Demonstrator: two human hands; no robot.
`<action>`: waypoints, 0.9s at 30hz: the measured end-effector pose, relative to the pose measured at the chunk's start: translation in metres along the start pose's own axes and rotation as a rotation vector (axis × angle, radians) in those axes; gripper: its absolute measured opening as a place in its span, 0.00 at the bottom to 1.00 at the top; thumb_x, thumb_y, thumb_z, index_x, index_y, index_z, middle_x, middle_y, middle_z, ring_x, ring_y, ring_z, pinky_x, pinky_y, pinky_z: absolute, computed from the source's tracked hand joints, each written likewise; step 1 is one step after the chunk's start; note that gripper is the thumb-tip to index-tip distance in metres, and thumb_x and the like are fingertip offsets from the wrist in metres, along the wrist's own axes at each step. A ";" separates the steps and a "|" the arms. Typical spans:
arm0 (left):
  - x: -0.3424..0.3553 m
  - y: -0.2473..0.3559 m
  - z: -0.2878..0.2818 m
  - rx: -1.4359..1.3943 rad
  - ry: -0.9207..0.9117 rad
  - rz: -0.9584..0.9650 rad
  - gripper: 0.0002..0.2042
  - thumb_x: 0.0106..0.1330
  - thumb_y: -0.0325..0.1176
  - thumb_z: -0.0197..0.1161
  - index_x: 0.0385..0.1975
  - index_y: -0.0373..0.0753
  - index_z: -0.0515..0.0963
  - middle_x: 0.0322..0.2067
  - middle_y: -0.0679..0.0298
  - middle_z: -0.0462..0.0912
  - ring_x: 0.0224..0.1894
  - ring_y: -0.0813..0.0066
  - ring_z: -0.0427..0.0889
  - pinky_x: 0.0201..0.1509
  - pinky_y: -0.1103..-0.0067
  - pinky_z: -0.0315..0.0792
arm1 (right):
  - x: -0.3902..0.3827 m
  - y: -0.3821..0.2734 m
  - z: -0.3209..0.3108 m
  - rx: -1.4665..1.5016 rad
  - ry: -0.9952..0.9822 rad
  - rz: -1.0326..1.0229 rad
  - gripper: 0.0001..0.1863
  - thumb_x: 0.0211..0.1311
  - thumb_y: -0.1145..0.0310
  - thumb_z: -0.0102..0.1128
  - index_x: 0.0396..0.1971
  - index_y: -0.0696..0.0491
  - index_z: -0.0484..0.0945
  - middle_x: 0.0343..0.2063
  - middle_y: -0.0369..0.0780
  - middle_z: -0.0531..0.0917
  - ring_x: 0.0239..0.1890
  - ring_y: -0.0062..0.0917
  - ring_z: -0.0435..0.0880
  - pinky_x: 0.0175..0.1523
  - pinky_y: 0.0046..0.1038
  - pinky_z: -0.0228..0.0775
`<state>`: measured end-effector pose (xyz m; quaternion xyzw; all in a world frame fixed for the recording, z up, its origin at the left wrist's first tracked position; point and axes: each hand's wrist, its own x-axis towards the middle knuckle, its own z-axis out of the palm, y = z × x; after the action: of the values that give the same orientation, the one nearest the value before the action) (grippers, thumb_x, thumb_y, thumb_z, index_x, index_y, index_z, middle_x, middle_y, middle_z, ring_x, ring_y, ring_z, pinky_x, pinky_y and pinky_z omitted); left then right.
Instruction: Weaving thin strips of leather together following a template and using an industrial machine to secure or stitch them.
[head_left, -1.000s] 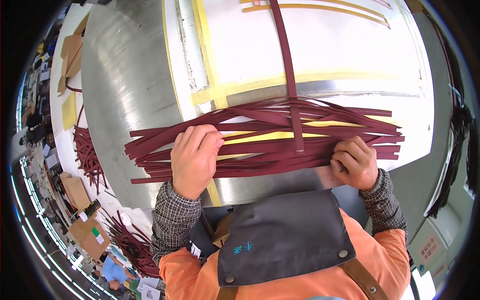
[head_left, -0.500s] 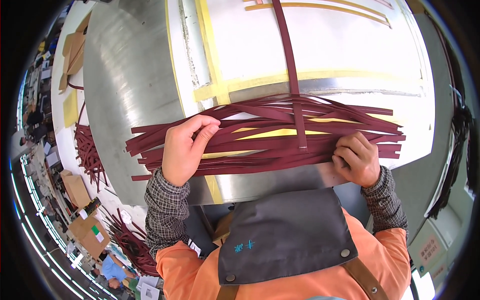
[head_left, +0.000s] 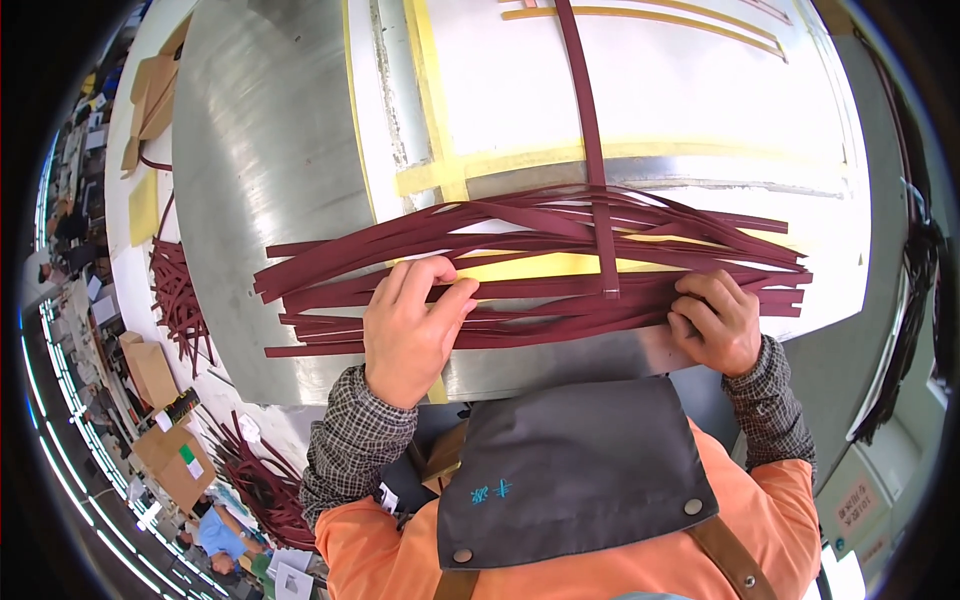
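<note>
A wide bundle of long, flat maroon strips lies sideways across the worktable near its front edge. My left hand is over the left half, thumb and forefinger bent together around one strip in the middle of the bundle. At the right part, my right hand has its fingers curled down on the front strips; the fingertips are partly hidden. One separate maroon strap runs from the far edge toward me and crosses over the bundle, its end lying between my hands.
The metal tabletop bears yellow tape and a white sheet. Thin tan strips lie at the far right. More maroon strips are heaped on the left, near cardboard boxes. A person in blue is far off, lower left.
My left hand has moved to the right along the bundle, its finger and thumb now around a middle strip. My right hand stays nearly in place.
</note>
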<state>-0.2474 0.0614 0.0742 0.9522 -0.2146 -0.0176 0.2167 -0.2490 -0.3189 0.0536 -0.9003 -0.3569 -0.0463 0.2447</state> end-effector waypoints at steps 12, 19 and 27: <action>-0.024 -0.012 0.008 0.040 0.116 0.155 0.15 0.55 0.24 0.73 0.44 0.40 0.88 0.39 0.66 0.85 0.39 0.69 0.85 0.40 0.71 0.76 | -0.004 0.003 0.005 -0.035 0.054 -0.055 0.11 0.46 0.77 0.73 0.31 0.55 0.82 0.36 0.40 0.84 0.33 0.31 0.85 0.29 0.29 0.79; -0.003 -0.010 -0.001 -0.079 -0.024 -0.038 0.16 0.55 0.30 0.77 0.45 0.41 0.88 0.38 0.68 0.82 0.38 0.69 0.82 0.38 0.71 0.79 | -0.002 0.006 0.007 -0.030 0.047 -0.051 0.11 0.46 0.78 0.73 0.31 0.55 0.82 0.35 0.39 0.84 0.33 0.31 0.85 0.29 0.29 0.79; 0.010 -0.013 -0.002 0.066 0.003 0.105 0.07 0.65 0.30 0.70 0.40 0.38 0.84 0.36 0.66 0.82 0.39 0.65 0.83 0.38 0.69 0.77 | -0.003 0.007 0.009 -0.020 0.069 -0.029 0.12 0.45 0.77 0.74 0.32 0.55 0.82 0.35 0.39 0.84 0.33 0.31 0.85 0.31 0.30 0.79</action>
<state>-0.2329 0.0690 0.0709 0.9463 -0.2643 0.0024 0.1862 -0.2478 -0.3206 0.0421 -0.8953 -0.3607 -0.0845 0.2471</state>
